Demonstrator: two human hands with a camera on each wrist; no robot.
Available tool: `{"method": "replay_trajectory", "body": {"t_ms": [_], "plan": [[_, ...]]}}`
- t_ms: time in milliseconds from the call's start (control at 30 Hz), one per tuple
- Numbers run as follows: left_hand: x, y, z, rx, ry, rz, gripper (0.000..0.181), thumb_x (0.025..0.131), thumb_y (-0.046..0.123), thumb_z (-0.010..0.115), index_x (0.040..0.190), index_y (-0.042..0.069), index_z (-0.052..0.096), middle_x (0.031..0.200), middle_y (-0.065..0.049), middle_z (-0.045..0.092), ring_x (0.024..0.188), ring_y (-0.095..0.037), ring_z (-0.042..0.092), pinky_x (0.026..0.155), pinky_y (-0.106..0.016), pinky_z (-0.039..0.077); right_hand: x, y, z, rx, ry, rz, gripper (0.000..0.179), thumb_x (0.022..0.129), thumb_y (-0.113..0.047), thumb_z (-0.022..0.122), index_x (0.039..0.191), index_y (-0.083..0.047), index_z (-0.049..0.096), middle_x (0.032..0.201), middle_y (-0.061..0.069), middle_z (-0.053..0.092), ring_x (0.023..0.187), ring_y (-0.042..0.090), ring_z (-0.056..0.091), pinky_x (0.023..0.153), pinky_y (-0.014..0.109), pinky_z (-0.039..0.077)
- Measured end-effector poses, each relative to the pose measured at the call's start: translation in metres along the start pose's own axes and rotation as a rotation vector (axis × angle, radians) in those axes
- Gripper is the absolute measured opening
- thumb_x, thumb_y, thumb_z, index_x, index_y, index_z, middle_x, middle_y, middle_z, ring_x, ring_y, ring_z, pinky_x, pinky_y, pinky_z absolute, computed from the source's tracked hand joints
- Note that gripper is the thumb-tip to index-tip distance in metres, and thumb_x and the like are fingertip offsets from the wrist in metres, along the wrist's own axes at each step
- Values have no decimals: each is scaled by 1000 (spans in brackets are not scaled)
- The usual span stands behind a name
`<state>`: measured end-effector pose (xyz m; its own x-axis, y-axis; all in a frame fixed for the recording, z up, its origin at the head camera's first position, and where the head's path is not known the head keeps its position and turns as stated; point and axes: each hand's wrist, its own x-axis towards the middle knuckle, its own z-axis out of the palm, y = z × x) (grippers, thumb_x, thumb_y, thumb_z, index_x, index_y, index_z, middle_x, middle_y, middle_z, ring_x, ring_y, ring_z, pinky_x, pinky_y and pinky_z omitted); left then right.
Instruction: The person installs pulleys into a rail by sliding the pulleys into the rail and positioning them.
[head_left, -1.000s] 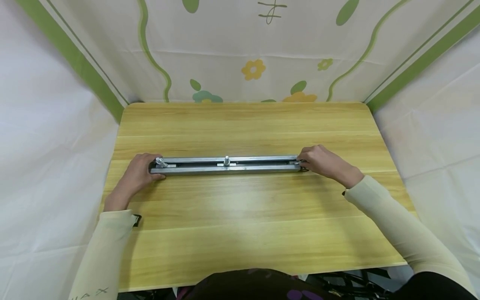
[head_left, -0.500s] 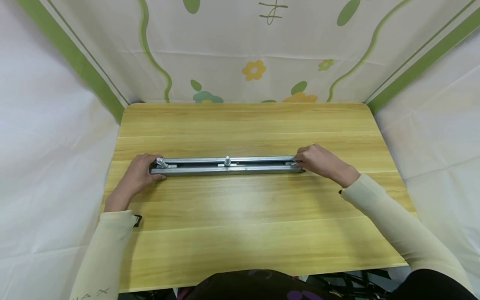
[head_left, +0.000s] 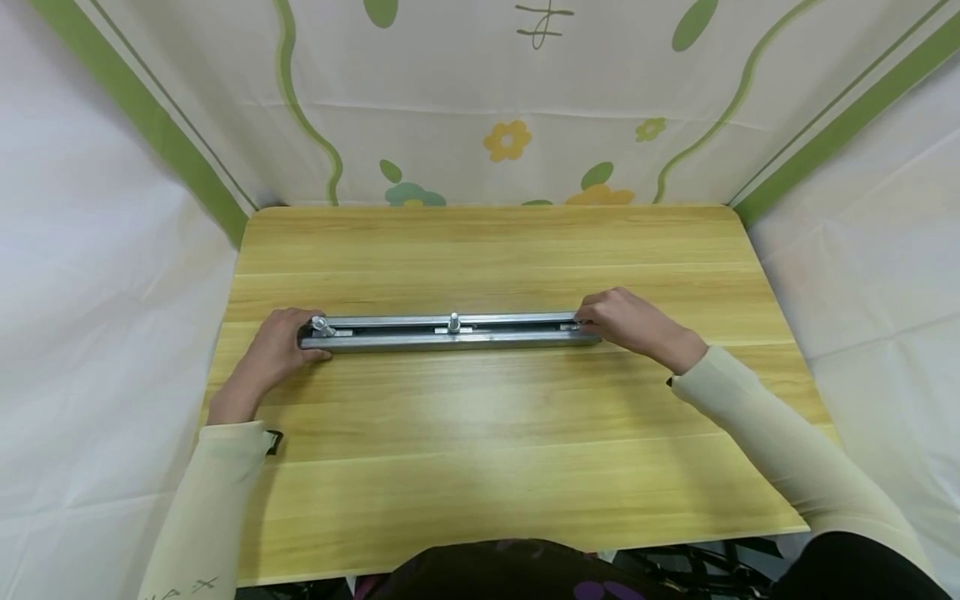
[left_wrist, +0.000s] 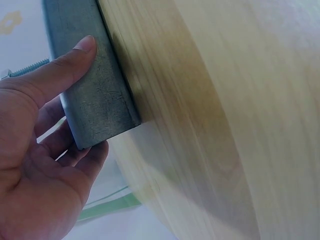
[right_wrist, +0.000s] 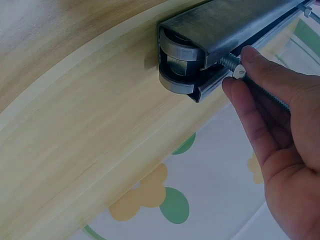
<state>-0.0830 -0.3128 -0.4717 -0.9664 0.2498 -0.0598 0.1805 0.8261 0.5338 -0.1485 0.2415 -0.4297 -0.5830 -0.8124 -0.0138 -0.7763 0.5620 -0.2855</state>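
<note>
The left hand grips the left end of a long grey metal channel rail that lies flat across the middle of a light wooden table. In the left wrist view the thumb presses along the rail's outer face and the other fingers curl round its end from below, so the hand is closed round the metal. Just beside this hand's fingertips, a short threaded bolt with a nut stands up out of the rail's slot. Farther to the right, well away from both hands, a second upright bolt stands at about the rail's midpoint.

The right hand sits at the rail's right end. In the right wrist view its fingertips pinch a small threaded bolt that pokes out of the slot, right beside the grey roller wheels seated in the open end of the channel. The rail rests on the table between the two hands. Past the far edge of the table, beyond both hands, hangs a pale cloth with flowers and green stripes.
</note>
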Motion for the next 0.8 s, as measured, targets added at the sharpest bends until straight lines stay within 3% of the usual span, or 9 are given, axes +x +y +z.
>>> {"method": "replay_trajectory", "body": {"t_ms": [800], "plan": [[-2, -1, 0, -1, 6, 14, 53, 74, 3, 94, 121, -6, 69, 118, -31, 71, 115, -52, 61, 107, -67, 42, 11, -8, 8, -6, 48, -3, 15, 87, 1, 85, 101, 0, 81, 96, 10, 79, 82, 21, 77, 72, 34, 65]]}}
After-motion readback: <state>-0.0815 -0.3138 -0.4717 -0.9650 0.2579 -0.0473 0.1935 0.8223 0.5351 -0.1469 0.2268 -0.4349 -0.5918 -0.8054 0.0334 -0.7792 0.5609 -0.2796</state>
